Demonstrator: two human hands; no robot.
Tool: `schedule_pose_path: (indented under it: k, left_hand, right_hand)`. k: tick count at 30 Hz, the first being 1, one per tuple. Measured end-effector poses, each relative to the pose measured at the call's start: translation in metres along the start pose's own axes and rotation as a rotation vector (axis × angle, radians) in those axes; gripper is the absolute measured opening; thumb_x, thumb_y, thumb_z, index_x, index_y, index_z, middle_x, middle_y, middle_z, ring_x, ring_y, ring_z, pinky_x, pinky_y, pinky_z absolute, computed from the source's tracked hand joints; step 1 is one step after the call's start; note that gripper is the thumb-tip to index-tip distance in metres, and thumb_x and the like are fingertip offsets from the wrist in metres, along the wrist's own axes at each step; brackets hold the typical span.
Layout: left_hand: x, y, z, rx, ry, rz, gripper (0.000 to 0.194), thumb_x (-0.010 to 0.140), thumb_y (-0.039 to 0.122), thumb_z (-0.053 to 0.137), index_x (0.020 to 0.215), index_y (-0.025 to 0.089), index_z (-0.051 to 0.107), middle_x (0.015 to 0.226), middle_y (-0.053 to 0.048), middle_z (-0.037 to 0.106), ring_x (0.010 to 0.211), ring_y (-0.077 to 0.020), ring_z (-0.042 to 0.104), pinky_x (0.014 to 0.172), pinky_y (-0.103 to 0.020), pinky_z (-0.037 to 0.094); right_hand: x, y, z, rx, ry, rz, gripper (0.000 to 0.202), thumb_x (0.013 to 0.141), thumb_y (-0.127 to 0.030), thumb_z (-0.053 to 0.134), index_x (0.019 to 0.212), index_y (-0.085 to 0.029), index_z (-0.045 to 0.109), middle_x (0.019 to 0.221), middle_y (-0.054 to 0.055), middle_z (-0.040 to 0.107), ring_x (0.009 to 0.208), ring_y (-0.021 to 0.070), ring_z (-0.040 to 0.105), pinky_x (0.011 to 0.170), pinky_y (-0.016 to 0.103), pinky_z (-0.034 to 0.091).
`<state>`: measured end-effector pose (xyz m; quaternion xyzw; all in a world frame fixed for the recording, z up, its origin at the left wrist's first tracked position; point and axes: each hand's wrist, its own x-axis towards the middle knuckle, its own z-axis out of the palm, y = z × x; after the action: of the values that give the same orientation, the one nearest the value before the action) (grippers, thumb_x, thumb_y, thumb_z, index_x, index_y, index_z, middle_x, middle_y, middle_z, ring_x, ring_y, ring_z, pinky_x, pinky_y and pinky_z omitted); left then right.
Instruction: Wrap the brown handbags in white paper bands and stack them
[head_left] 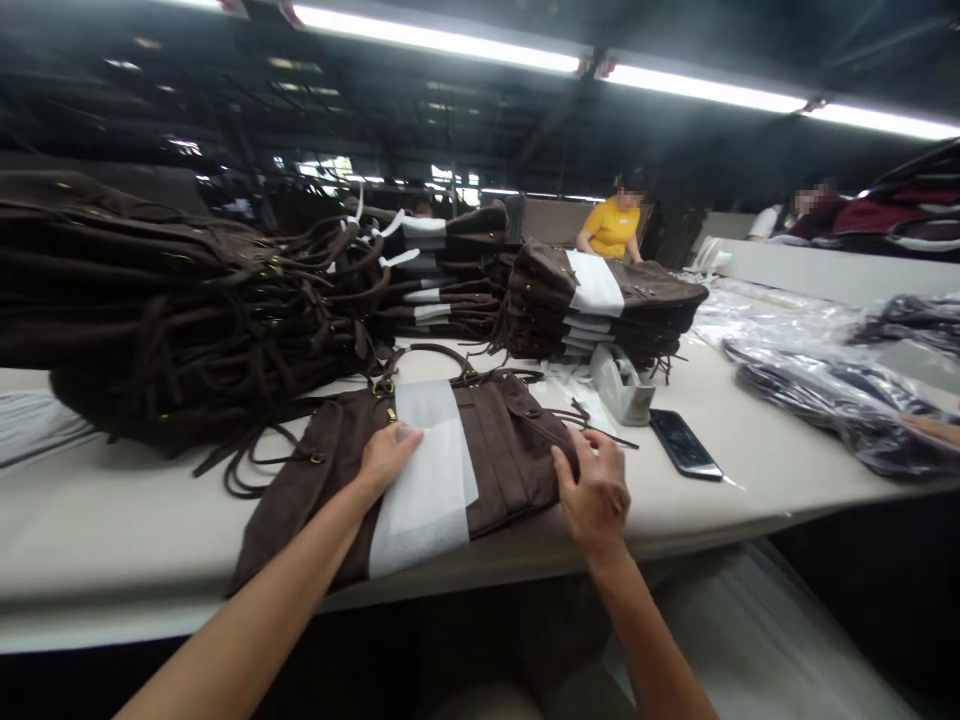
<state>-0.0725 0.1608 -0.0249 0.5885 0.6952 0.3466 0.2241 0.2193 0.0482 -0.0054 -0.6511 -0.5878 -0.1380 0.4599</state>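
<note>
A dark brown handbag (501,470) lies flat near the table's front edge, with a white paper band (427,500) wrapped round its middle. Its handles (435,350) point away from me, and thin straps trail off to the left. My left hand (388,455) is closed on the bag at the left edge of the band, thumb over the paper; its other fingers are partly hidden. At the bag's right end, my right hand (596,485) grips the side, fingers curled and slightly blurred.
Brown bags are heaped at left (172,300); a banded stack (607,300) stands behind. A tape dispenser (622,385) and phone (684,443) lie to the right. Plastic-wrapped bags (840,395) are farther right, a hand at their edge. A person in yellow (611,228) stands across.
</note>
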Motion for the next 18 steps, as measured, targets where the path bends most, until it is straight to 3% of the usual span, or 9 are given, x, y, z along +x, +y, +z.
schedule_pose_path:
  k: [2, 3, 5, 7, 10, 12, 15, 18]
  left_hand:
    - [-0.003, -0.005, 0.001, -0.15, 0.021, 0.001, 0.031, 0.067, 0.049, 0.061, 0.075, 0.02, 0.064, 0.07, -0.002, 0.065, 0.069, -0.0194, 0.059, 0.062, -0.025, 0.04]
    - [-0.004, -0.006, 0.001, -0.224, 0.028, -0.003, 0.033, 0.065, 0.051, 0.062, 0.073, 0.019, 0.063, 0.067, -0.001, 0.063, 0.066, -0.0178, 0.057, 0.06, -0.024, 0.039]
    - [-0.007, -0.006, 0.001, -0.364, 0.029, -0.017, 0.039, 0.061, 0.055, 0.064, 0.071, 0.018, 0.061, 0.063, 0.0, 0.059, 0.061, -0.0152, 0.053, 0.056, -0.023, 0.038]
    - [-0.01, -0.004, -0.001, -0.496, 0.015, -0.036, 0.048, 0.056, 0.062, 0.067, 0.072, 0.017, 0.059, 0.062, 0.002, 0.056, 0.058, -0.0133, 0.05, 0.054, -0.022, 0.037]
    - [-0.014, 0.0, -0.006, -0.66, -0.02, -0.069, 0.061, 0.05, 0.07, 0.07, 0.078, 0.017, 0.056, 0.065, 0.003, 0.056, 0.056, -0.0114, 0.05, 0.055, -0.023, 0.04]
    - [-0.016, 0.001, -0.009, -0.729, -0.047, -0.091, 0.065, 0.046, 0.071, 0.072, 0.08, 0.018, 0.054, 0.066, 0.003, 0.056, 0.055, -0.0106, 0.049, 0.055, -0.023, 0.041]
    - [-0.016, 0.001, -0.012, -0.77, -0.085, -0.113, 0.063, 0.044, 0.066, 0.077, 0.076, 0.017, 0.055, 0.065, 0.004, 0.056, 0.054, -0.0095, 0.049, 0.053, -0.021, 0.04]
    - [-0.016, -0.002, -0.012, -0.755, -0.112, -0.12, 0.057, 0.044, 0.058, 0.082, 0.073, 0.015, 0.06, 0.064, 0.002, 0.058, 0.055, -0.01, 0.05, 0.053, -0.021, 0.04]
  right_hand:
    - [-0.025, -0.013, -0.013, 0.163, 0.064, -0.008, 0.022, 0.09, -0.035, 0.058, 0.098, -0.018, 0.07, 0.096, 0.01, 0.064, 0.093, 0.0231, 0.058, 0.089, 0.037, 0.046]
    - [-0.041, -0.021, -0.017, 0.282, 0.024, 0.016, 0.019, 0.09, -0.034, 0.059, 0.086, -0.018, 0.069, 0.085, 0.008, 0.064, 0.082, 0.0204, 0.06, 0.083, 0.033, 0.048]
    - [-0.075, -0.037, -0.016, 0.494, -0.241, 0.131, 0.022, 0.09, -0.035, 0.059, 0.079, -0.018, 0.068, 0.074, 0.005, 0.063, 0.066, 0.0161, 0.06, 0.065, 0.026, 0.05]
    - [-0.108, -0.051, -0.006, 0.644, -0.433, 0.27, 0.024, 0.088, -0.039, 0.061, 0.091, -0.017, 0.071, 0.087, 0.008, 0.067, 0.062, 0.0149, 0.061, 0.056, 0.024, 0.051]
    - [-0.137, -0.064, 0.015, 0.704, -0.435, 0.347, 0.041, 0.08, -0.041, 0.069, 0.111, -0.014, 0.068, 0.119, 0.017, 0.061, 0.077, 0.0201, 0.067, 0.06, 0.026, 0.055]
    - [-0.138, -0.068, 0.023, 0.666, -0.422, 0.304, 0.038, 0.078, -0.039, 0.071, 0.107, -0.015, 0.069, 0.11, 0.015, 0.065, 0.085, 0.0229, 0.066, 0.068, 0.028, 0.055]
    - [-0.122, -0.07, 0.024, 0.648, -0.501, 0.25, 0.015, 0.085, -0.032, 0.062, 0.084, -0.019, 0.069, 0.077, 0.005, 0.065, 0.074, 0.0189, 0.062, 0.069, 0.027, 0.05]
    - [-0.11, -0.072, 0.021, 0.712, -0.551, 0.264, 0.021, 0.089, -0.027, 0.053, 0.073, -0.019, 0.063, 0.071, 0.002, 0.063, 0.069, 0.0163, 0.06, 0.067, 0.025, 0.046]
